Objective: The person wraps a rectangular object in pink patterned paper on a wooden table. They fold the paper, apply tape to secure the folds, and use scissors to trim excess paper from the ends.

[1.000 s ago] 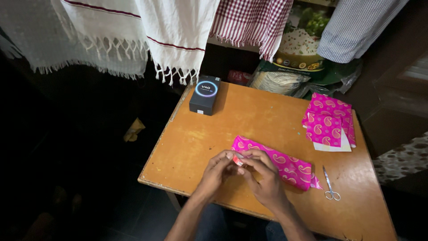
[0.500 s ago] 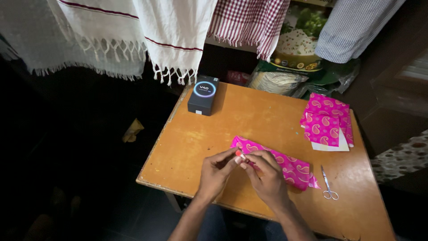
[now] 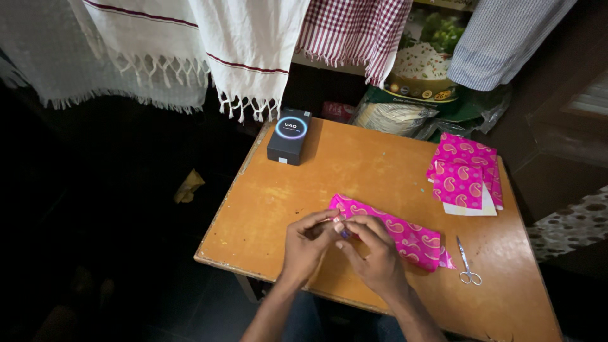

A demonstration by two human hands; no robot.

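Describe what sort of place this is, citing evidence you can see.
Probably a room in a home, not a workshop: fringed towels hang over a small wooden table, food sacks are piled behind it, and scissors lie near the pink wrapped parcel.

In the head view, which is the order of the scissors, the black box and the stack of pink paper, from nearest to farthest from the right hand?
From the right hand:
1. Scissors, just to its right.
2. Stack of pink paper, far right corner.
3. Black box, far left edge.
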